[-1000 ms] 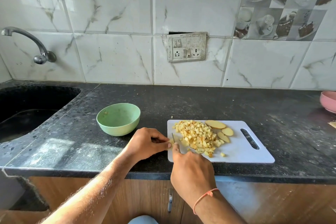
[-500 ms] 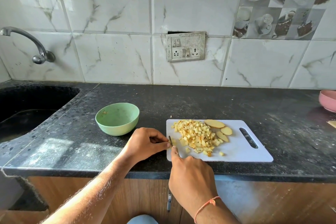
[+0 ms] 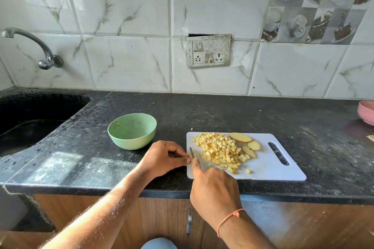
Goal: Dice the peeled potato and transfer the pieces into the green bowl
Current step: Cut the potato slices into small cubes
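Observation:
A pile of diced potato [image 3: 219, 150] lies on the white cutting board [image 3: 269, 170], with three uncut potato slices [image 3: 240, 137] at its far right side. My left hand [image 3: 165, 156] pinches a small potato piece [image 3: 191, 156] at the board's left edge. My right hand [image 3: 212, 186] grips a knife [image 3: 193, 154], forefinger along the blade, with the blade set against that piece. The green bowl [image 3: 132, 130] stands on the counter to the left of the board, holding only a few scraps.
A black sink [image 3: 30, 119] with a steel tap [image 3: 40, 50] takes up the left end of the dark stone counter [image 3: 232, 115]. A pink bowl [image 3: 367, 112] sits at the far right edge. The counter's front edge runs just under my wrists.
The knife blade has shifted slightly against the small piece between my fingers. Both hands stay at the board's left edge, and the pile and bowl have not moved.

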`<state>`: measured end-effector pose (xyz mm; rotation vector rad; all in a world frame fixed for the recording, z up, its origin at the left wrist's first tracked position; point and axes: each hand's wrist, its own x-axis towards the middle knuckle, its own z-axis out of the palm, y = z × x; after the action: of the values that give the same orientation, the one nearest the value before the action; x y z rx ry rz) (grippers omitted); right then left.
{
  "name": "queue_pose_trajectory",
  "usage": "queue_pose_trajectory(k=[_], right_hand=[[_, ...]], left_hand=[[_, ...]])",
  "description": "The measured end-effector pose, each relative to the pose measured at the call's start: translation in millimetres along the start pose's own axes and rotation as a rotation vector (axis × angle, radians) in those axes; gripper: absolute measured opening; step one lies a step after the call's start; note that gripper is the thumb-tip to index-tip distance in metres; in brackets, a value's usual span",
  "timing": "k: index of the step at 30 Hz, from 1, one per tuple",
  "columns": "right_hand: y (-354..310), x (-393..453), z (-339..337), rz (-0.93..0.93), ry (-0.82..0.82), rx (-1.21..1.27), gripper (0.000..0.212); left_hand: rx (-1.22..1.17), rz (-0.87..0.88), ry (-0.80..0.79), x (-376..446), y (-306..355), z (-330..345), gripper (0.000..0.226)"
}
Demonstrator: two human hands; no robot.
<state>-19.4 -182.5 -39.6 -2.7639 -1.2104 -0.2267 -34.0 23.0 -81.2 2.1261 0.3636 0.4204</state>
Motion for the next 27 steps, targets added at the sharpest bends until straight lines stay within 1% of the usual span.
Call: queue_pose_trajectory(k=[4, 10, 15, 21, 27], right_hand=[[0.9, -1.8, -1.4, -0.004, -0.043, 0.012, 0.066], [2.1, -29.1, -6.6, -0.028, -0.159, 0.007, 0.072], [4.2, -42.7, -19.2, 0.000, -0.253, -0.007, 0.076], [25.0, -35.5, -6.1, 0.012, -0.121, -0.039, 0.071], [30.0, -26.4, -0.5, 0.029, -0.038, 0.016, 0.069]], left_hand=[[0.023, -0.006, 0.026, 0.5, 0.6, 2.7, 0.011], [0.048, -0.001, 0.054, -0.6, 1.7, 4.6, 0.012], [0.048, -0.005, 0.057, -3.3, 3.7, 4.5, 0.012], [0.061, 0.036, 0.059, -4.7, 2.1, 3.9, 0.010], [0.084, 0.050, 0.063, -5.1, 1.3, 3.4, 0.010]])
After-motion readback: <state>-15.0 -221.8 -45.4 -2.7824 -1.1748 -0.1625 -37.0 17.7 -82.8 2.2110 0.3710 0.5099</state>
